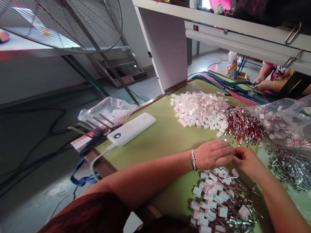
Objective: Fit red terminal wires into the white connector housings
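Observation:
My left hand (213, 155), with a silver bracelet at the wrist, is closed over the green tabletop (136, 149); what its fingers hold is hidden. Its fingertips meet those of my right hand (245, 158), which is pinched on something too small to make out. Just beyond them lie a heap of white connector housings (199, 106) and a bundle of short red wires with metal ends (244, 124). Nearer to me, below my hands, is a pile of white connectors with red wires attached (213, 200). Loose metal-tipped pieces (291, 166) lie to the right of my right hand.
A white power bank (132, 129) with a cable lies on the left, near a clear plastic bag (107, 110). Another bag (289, 119) is at the right. Long coloured wires (225, 84) run along the back, near another person's hands (261, 83). A shelf (218, 19) overhangs the table.

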`<state>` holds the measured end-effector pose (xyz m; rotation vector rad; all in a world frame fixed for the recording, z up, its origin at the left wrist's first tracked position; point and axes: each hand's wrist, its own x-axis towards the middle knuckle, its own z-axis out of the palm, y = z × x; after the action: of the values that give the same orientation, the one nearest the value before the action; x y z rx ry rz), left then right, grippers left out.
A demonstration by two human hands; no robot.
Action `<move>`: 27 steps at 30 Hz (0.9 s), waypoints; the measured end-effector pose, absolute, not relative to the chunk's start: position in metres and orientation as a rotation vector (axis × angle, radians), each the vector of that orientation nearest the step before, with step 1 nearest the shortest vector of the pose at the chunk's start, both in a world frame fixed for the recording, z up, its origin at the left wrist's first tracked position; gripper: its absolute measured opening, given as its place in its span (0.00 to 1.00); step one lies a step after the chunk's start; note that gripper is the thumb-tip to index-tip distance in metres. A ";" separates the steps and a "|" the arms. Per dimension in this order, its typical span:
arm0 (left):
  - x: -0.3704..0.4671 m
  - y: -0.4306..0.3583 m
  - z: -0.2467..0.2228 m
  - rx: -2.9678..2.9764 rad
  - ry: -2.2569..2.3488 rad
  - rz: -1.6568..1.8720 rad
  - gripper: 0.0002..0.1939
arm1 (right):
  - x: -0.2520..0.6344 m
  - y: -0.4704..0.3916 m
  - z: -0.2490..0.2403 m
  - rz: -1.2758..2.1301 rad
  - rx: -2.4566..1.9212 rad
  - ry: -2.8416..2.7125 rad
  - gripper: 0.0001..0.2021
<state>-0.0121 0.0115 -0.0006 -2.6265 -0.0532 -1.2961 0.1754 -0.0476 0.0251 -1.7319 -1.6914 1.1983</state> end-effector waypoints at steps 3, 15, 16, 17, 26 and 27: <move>-0.009 0.011 -0.001 -2.699 -0.046 -1.188 0.11 | 0.172 -0.049 0.028 1.335 -1.624 -1.629 0.08; 0.002 0.003 0.004 -3.117 -0.571 -0.793 0.23 | 0.199 -0.045 0.050 1.389 -1.695 -1.491 0.15; 0.005 0.002 0.009 -3.162 -0.687 -0.813 0.22 | 0.210 -0.045 0.057 1.346 -1.720 -1.476 0.17; 0.008 0.003 0.014 -3.216 -0.805 -0.845 0.20 | 0.223 -0.044 0.065 1.260 -1.759 -1.464 0.19; 0.038 0.020 0.024 -3.857 -2.009 -1.191 0.09 | 0.311 -0.066 0.052 0.197 -2.827 -1.723 0.14; 0.041 0.020 0.020 -3.866 -2.082 -1.246 0.11 | 0.309 -0.069 0.044 0.190 -2.877 -1.713 0.16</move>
<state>0.0407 0.0196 0.0200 -3.8664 -2.0823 -1.2465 0.3089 -0.0689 0.0436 -2.8771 -1.7132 0.1900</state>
